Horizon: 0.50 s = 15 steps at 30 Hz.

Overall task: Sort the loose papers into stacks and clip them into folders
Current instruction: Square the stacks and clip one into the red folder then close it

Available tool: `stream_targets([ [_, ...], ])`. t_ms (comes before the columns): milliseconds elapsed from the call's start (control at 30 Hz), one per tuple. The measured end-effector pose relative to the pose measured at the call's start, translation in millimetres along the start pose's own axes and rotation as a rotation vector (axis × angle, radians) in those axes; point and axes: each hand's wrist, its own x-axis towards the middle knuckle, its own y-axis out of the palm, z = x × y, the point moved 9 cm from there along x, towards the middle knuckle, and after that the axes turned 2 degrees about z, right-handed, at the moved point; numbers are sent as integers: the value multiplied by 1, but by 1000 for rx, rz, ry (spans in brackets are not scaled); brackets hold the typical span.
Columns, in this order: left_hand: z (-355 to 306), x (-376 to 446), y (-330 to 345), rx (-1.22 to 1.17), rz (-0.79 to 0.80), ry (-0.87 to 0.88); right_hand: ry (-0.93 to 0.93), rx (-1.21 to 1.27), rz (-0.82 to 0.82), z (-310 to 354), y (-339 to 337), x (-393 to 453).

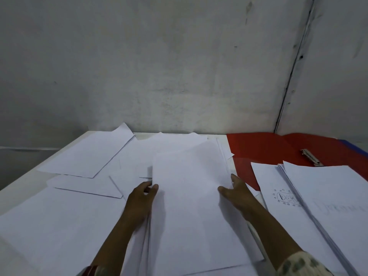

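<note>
Loose white paper sheets [79, 154] lie scattered over the white table [12, 182]; you hold one bundle of white sheets [191, 186] between both hands in the middle; your left hand [140, 204] curls its fingers around the left edge, and your right hand [236, 194] pinches the right edge with thumb on top. An open red folder with a metal clip [268, 150] waits at the far right, near a squared stack of white sheets with a small drawing [278, 194]. Risk, as I judge it: the bundle looks uneven at the lower left; if you lift it now, sheets may slide out and mix again with the sheets beneath.
</note>
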Motion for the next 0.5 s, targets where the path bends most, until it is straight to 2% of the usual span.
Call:
stream_targets([
  [100,12,-4,-22,275,-118,1,17,25,-71,-9,-18,-3],
  [167,19,-10,-30,557,-101,0,28,38,-128,-13,-30,-3],
  [233,28,-17,-30,718,-35,-13,34,25,-184,-15,-40,-3],
  [400,37,-27,-38,807,-36,-30,58,-32,-219,-19,-45,0],
  [500,40,-29,-42,731,-98,-48,69,-40,-221,-21,-43,-2],
])
